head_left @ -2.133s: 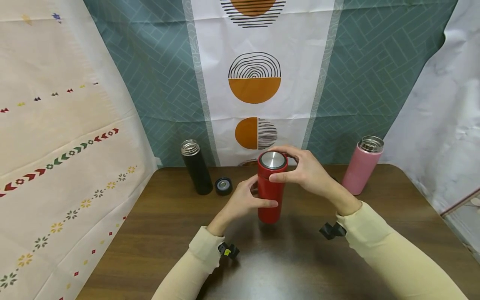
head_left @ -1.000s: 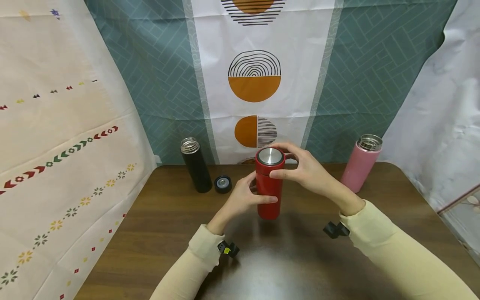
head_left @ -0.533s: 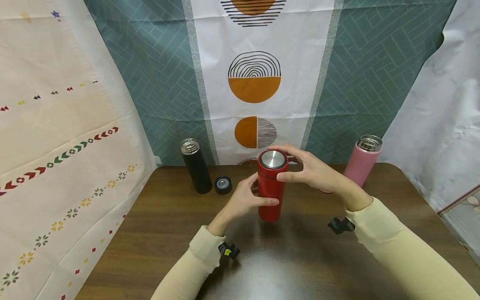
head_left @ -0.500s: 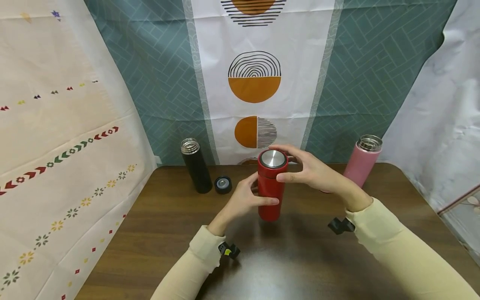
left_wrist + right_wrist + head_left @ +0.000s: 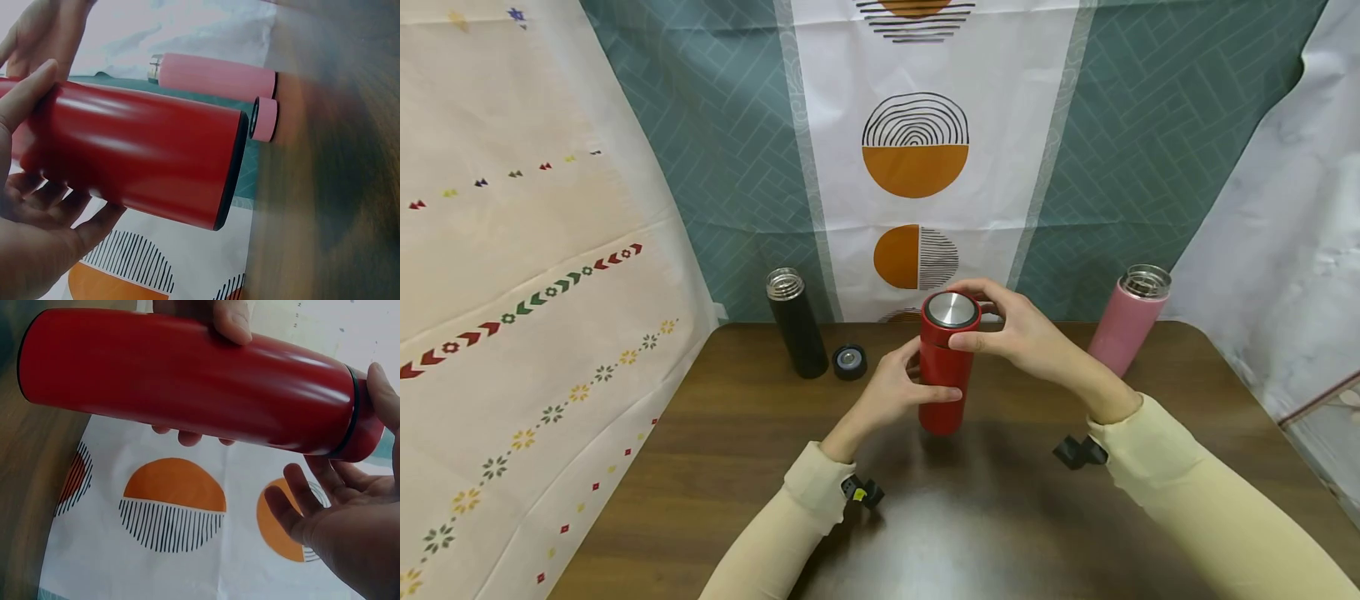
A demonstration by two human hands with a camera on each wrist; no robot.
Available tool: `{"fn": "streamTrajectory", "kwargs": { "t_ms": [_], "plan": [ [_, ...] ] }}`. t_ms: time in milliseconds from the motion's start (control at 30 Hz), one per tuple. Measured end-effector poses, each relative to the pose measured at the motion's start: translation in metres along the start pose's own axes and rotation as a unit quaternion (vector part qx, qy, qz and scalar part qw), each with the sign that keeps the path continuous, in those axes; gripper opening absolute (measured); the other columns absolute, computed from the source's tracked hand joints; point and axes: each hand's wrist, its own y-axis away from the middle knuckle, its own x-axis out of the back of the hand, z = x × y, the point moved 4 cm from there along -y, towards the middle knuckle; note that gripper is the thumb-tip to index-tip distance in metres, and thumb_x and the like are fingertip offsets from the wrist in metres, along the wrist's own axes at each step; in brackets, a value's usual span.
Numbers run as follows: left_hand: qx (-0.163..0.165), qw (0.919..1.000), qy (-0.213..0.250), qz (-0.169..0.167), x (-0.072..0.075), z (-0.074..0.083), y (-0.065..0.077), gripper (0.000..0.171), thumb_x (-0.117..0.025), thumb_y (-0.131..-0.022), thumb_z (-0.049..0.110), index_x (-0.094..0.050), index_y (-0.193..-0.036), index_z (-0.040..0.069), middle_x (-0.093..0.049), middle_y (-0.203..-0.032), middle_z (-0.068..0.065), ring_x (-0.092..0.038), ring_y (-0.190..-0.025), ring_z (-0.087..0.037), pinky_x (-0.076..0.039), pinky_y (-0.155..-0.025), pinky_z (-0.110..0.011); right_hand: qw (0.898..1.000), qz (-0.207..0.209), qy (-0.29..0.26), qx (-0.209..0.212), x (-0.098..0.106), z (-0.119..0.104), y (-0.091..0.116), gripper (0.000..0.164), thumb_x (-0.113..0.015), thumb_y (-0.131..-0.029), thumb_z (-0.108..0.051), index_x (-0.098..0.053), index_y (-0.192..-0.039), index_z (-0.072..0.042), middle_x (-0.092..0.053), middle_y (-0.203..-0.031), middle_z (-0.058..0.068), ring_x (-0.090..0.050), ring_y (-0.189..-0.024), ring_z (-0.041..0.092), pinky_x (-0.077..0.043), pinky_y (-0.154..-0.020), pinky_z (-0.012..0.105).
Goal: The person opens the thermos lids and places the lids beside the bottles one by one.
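A red thermos (image 5: 942,367) is held upright over the table, its black-edged base clear of the wood in the left wrist view. My left hand (image 5: 889,387) grips its body, thumb across the front and fingers round the back. At the top, my right hand (image 5: 1026,337) pinches the red lid (image 5: 365,437), which has a silver disc on top. The thumb lies on the near side and fingertips reach the far side; the other fingers stand off from the thermos. The lid sits on the body with a thin dark seam between them.
At the back left stands a black thermos (image 5: 799,333) without its lid; a black lid (image 5: 849,362) lies beside it. An uncapped pink thermos (image 5: 1126,325) stands at the back right, with a pink lid (image 5: 265,119) near its base. Patterned cloth (image 5: 737,167) hangs behind the table (image 5: 700,467).
The right thumb shifts a little rightward along the lid, then slightly back left. Both hands keep hold of the red thermos, and the left grip stays the same. The head view tilts slightly.
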Motion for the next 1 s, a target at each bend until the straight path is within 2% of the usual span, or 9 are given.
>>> {"fn": "streamTrajectory", "kwargs": {
  "t_ms": [267, 567, 800, 1000],
  "plan": [
    [-0.005, 1.0000, -0.005, -0.001, 0.0007, 0.0004, -0.0055, 0.062, -0.085, -0.086, 0.032, -0.058, -0.140, 0.023, -0.069, -0.126, 0.004, -0.066, -0.112, -0.021, -0.056, -0.095, -0.043, 0.999, -0.035, -0.022, -0.003, 0.0073, 0.0008, -0.0022, 0.060, -0.079, -0.093, -0.021, -0.055, -0.148, -0.020, -0.061, -0.139, -0.002, -0.056, -0.126, 0.026, -0.048, -0.103, 0.054],
    [0.002, 1.0000, -0.003, 0.000, 0.0000, -0.0036, -0.0037, 0.063, -0.084, -0.087, 0.030, -0.056, -0.142, 0.022, -0.068, -0.129, 0.003, -0.066, -0.115, -0.022, -0.055, -0.098, -0.045, 0.999, -0.019, 0.013, -0.030, 0.0022, 0.0027, -0.0018, 0.068, -0.081, -0.091, -0.030, -0.049, -0.150, -0.019, -0.057, -0.142, 0.003, -0.052, -0.127, 0.033, -0.046, -0.104, 0.056],
    [0.000, 1.0000, -0.002, -0.003, -0.0006, -0.0034, -0.0030, 0.063, -0.084, -0.087, 0.030, -0.056, -0.143, 0.022, -0.068, -0.129, 0.002, -0.066, -0.115, -0.023, -0.055, -0.098, -0.045, 1.000, -0.014, 0.014, -0.013, 0.0002, 0.0014, -0.0041, 0.062, -0.083, -0.090, -0.023, -0.054, -0.144, -0.017, -0.063, -0.134, 0.004, -0.056, -0.123, 0.032, -0.047, -0.102, 0.055],
    [-0.007, 0.9999, 0.000, -0.008, -0.0007, -0.0023, -0.0035, 0.063, -0.085, -0.085, 0.030, -0.058, -0.141, 0.021, -0.068, -0.128, 0.002, -0.066, -0.114, -0.022, -0.055, -0.097, -0.044, 0.998, -0.053, -0.023, 0.006, 0.0039, 0.0000, -0.0047, 0.061, -0.081, -0.091, -0.017, -0.055, -0.146, -0.019, -0.061, -0.137, 0.000, -0.055, -0.125, 0.026, -0.047, -0.103, 0.053]
  ]
}}
